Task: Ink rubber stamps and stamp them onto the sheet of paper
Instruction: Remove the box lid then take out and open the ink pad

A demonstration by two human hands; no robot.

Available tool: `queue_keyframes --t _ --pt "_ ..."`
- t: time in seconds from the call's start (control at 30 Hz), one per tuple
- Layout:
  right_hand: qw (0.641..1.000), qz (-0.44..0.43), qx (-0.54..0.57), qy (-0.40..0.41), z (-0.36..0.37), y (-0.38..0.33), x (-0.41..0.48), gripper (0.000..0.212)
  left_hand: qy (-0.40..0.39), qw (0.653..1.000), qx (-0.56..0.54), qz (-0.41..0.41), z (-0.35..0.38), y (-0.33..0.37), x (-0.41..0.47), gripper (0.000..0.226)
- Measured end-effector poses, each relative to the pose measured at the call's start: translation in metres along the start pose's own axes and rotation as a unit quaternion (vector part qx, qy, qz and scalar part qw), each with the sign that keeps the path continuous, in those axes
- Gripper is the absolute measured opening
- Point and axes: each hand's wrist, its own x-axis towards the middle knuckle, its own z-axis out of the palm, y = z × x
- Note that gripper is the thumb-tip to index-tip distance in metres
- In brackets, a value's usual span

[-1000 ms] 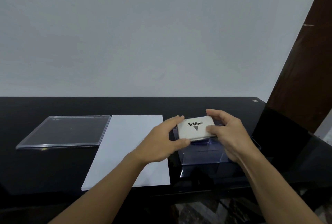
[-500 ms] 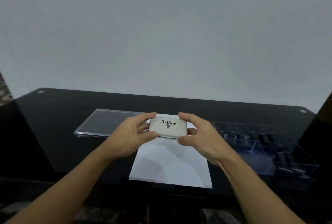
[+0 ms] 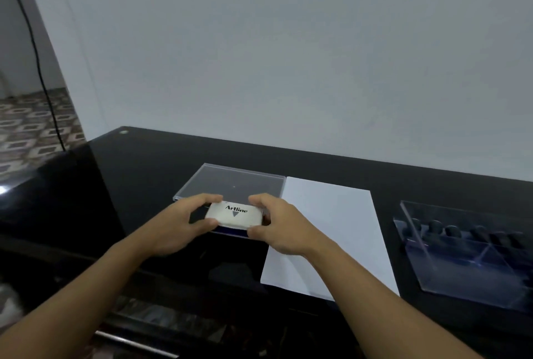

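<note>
"White-lidded Artline ink pad point(image 3: 235, 216), who's got it?"

"Both hands. The left hand point(image 3: 184, 226) and right hand point(image 3: 279, 229) each have fingers and thumb curled round a short end."

"Whereabouts?"

"Low over the black tabletop point(image 3: 144, 174), just in front of the flat clear lid point(image 3: 230, 182) and left of the sheet of paper point(image 3: 328, 231). I can't tell if it touches down. The rubber stamps point(image 3: 450, 230) sit in the clear divided box point(image 3: 476, 281), right of the paper."

Dim, bluish light is washing over the scene. The glossy black table point(image 3: 150, 174) is catching a bright glint at far left, and the stamps point(image 3: 452, 230) are blurring softly near the right edge.
</note>
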Motion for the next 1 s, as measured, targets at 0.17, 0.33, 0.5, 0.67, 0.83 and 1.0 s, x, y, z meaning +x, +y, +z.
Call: queue_keyframes --t 0.17,0.33,0.5,0.67,0.83,1.0 --pt "1.0 0.003 -0.022 0.002 0.012 -0.001 0.013 0.056 -0.016 1.0 -0.016 -0.01 0.0 -0.015 0.003 0.045" --pt "1.0 0.002 -0.023 0.013 0.009 -0.001 0.019 0.049 0.016 0.996 -0.083 -0.043 0.005 -0.015 0.006 0.037" --pt "0.994 0.058 0.041 0.083 0.006 -0.004 0.027 0.034 0.053 0.977 -0.185 -0.088 0.011 -0.007 0.006 0.024" --pt "0.972 0.134 0.12 0.149 0.01 -0.002 0.038 0.033 0.086 0.978 -0.159 -0.103 0.019 -0.007 0.008 0.03" --pt "0.966 0.154 0.148 0.149 0.012 0.002 0.04 0.016 0.092 0.973 -0.175 -0.121 0.021 0.003 0.01 0.024" --pt "0.969 0.152 0.148 0.127 0.011 0.003 0.035 0.013 0.104 0.973 -0.155 -0.134 0.02 0.003 0.011 0.023"
